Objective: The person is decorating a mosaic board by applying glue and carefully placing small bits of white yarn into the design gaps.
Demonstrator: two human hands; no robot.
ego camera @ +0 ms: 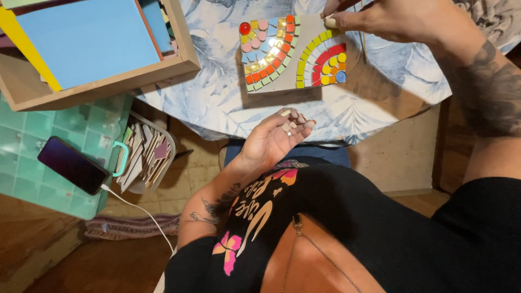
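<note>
A small board with a mosaic (pixel 293 51) of coloured tile arcs lies on a table covered by a blue leaf-patterned cloth (pixel 217 97). My right hand (pixel 380 21) reaches over the board's top right corner and pinches a small pale tile piece (pixel 330 22) between its fingertips. My left hand (pixel 277 138) hovers palm up below the table edge, cupping a few small pale tile pieces (pixel 286 127) in its curled fingers.
A wooden box (pixel 103 81) with blue and yellow sheets sits at the upper left. Below it, a green tiled surface (pixel 32 135) carries a dark phone (pixel 73 164) on a white cable. A clear tub of tile pieces (pixel 144 154) stands beside it.
</note>
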